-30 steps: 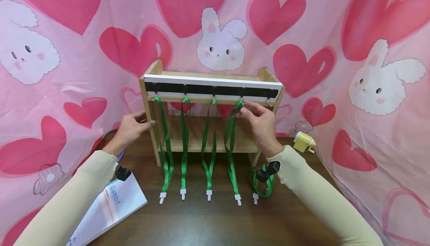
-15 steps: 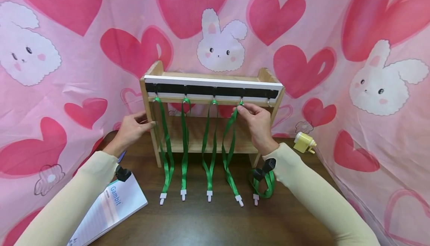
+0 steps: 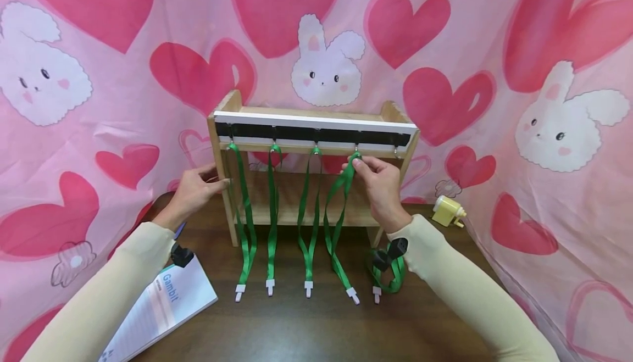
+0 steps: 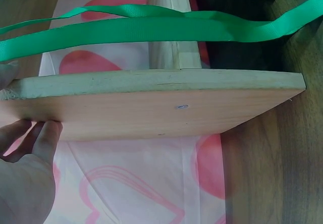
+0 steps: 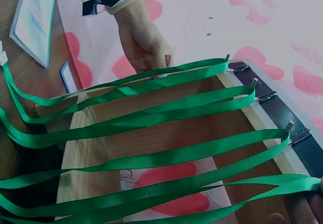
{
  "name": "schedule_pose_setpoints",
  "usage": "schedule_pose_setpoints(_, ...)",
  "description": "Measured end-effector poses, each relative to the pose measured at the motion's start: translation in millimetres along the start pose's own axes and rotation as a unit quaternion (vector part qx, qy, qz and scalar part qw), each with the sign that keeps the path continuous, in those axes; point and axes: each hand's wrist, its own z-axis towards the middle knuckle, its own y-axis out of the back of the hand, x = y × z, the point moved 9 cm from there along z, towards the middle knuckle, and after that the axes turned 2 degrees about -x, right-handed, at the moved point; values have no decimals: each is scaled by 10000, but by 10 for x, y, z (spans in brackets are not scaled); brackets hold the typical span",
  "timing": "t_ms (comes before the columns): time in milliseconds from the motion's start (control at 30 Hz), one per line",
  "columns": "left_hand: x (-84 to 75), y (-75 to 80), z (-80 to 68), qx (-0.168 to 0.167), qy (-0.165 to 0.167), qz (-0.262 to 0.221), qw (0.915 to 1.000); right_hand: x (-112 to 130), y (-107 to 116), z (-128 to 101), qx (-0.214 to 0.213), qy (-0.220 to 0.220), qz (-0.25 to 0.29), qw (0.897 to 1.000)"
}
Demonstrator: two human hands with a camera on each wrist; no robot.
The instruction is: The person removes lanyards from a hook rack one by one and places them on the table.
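Note:
My left hand (image 3: 195, 191) grips the side panel (image 4: 166, 108) of a small wooden shelf, thumb at the front edge and fingers against the outer face. Green lanyards hang in a row from hooks on the shelf's black-and-white rail (image 3: 292, 131). My right hand (image 3: 384, 189) pinches the fourth lanyard (image 3: 348, 178) from the left near its top, just under its hook. In the right wrist view, fingers (image 5: 300, 209) show at the lower right corner beside that strap. The rightmost hook (image 3: 395, 151) bears no lanyard. White clips (image 3: 309, 289) end the straps, low in front of the shelf.
Another green lanyard (image 3: 398, 275) lies coiled on the brown table (image 3: 277, 332), partly hidden by the right wrist camera (image 3: 390, 254). A white notebook (image 3: 168, 307) lies at left. A yellow crank-handled device (image 3: 448, 211) stands at right, near the pink patterned cloth (image 3: 475, 32).
My right hand has dropped slightly and shifted its pinch on the fourth lanyard; its straps have spread and its clip has swung a little right. The left hand stays on the side panel.

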Motion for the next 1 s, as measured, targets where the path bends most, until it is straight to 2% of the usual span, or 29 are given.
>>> schedule_pose_setpoints(200, 43, -15, -24, 77, 78, 12, 9999, 9, 0, -49, -1, 36, 14, 10000)
schedule_pose_setpoints(500, 3, -20, 4, -31, -54, 3, 10000, 78, 10, -85, 72, 274, 10, 9996)
schedule_pose_setpoints(700, 22, -20, 5, -17, -6, -24, 10000, 128, 15, -124, 130, 340, -49, 9993)
schedule_pose_setpoints(1000, 37, -23, 9, 76, 79, 79, 9999, 179, 95, -228, 237, 355, 396, 9983)
